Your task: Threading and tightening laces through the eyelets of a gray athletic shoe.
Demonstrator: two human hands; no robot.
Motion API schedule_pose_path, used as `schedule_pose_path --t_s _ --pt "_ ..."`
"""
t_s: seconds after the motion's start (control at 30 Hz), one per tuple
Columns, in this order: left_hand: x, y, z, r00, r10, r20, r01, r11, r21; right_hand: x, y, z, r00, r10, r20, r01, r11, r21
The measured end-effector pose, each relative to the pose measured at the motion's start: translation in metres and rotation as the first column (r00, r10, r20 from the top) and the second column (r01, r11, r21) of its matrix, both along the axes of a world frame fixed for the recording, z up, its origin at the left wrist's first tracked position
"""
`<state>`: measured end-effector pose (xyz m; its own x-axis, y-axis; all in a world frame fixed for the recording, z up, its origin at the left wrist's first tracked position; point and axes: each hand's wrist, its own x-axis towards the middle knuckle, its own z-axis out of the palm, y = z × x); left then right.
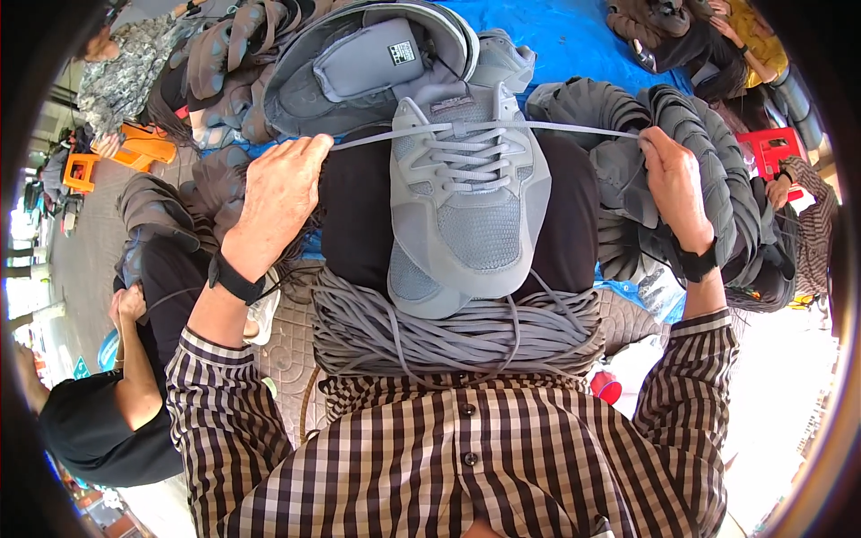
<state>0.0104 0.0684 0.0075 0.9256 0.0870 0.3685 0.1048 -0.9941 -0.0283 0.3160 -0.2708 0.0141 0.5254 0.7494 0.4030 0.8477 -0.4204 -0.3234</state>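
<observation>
Blue tarpaulin (574, 36) lies behind the grey sneaker (468, 193) resting on your lap above a bundle of grey laces (448, 332), so keep the lace (377, 137) level (both ends even) while your left hand (280, 193) and right hand (671, 179) pinch it taut.

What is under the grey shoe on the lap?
The grey shoe lies on dark trousers, its toe over a bundle of grey laces. Its sole is hidden.

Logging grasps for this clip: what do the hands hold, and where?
Each hand, left hand and right hand, pinches one end of the grey shoelace threaded through the grey shoe.
</observation>
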Motion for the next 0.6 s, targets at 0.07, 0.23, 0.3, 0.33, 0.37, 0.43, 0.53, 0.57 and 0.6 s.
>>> schedule_pose_path --t_s 0.07,0.23,0.3,0.33,0.37,0.43,0.53,0.57,0.6 --pt "0.001 0.003 -0.005 0.998 0.045 -0.053 -0.039 0.993 0.115 0.000 -0.002 -0.002 0.999 -0.020 0.039 0.020 1.000 -0.002" --pt "-0.023 0.010 -0.013 0.976 0.166 -0.140 -0.153 0.983 0.103 0.010 -0.019 -0.011 0.986 -0.120 0.115 0.128 0.989 -0.068" --pt "-0.039 0.015 -0.021 0.948 0.218 -0.232 -0.203 0.975 0.086 0.006 -0.021 -0.013 0.996 -0.051 0.080 0.051 0.999 0.002" --pt "-0.039 0.018 -0.032 0.952 0.202 -0.231 -0.189 0.979 0.075 0.006 -0.026 -0.016 0.994 -0.065 0.084 0.065 0.998 -0.008" --pt "-0.041 0.021 -0.043 0.932 0.230 -0.279 -0.220 0.973 0.069 0.007 -0.030 -0.019 0.985 -0.121 0.125 0.128 0.990 -0.053" --pt "-0.059 0.030 -0.055 0.902 0.257 -0.346 -0.276 0.961 -0.006 0.008 -0.035 -0.022 0.973 -0.164 0.162 0.177 0.982 -0.072" --pt "-0.061 0.027 -0.067 0.945 0.149 -0.292 -0.195 0.971 -0.137 0.010 -0.044 -0.025 0.967 -0.200 0.156 0.216 0.972 -0.091" --pt "-0.065 0.025 -0.065 0.944 0.166 -0.286 -0.210 0.969 -0.130 0.006 -0.040 -0.023 0.968 -0.202 0.151 0.210 0.977 -0.043" --pt "-0.069 0.024 -0.065 0.943 0.170 -0.286 -0.213 0.969 -0.125 0.003 -0.038 -0.021 0.968 -0.205 0.146 0.206 0.979 0.004"
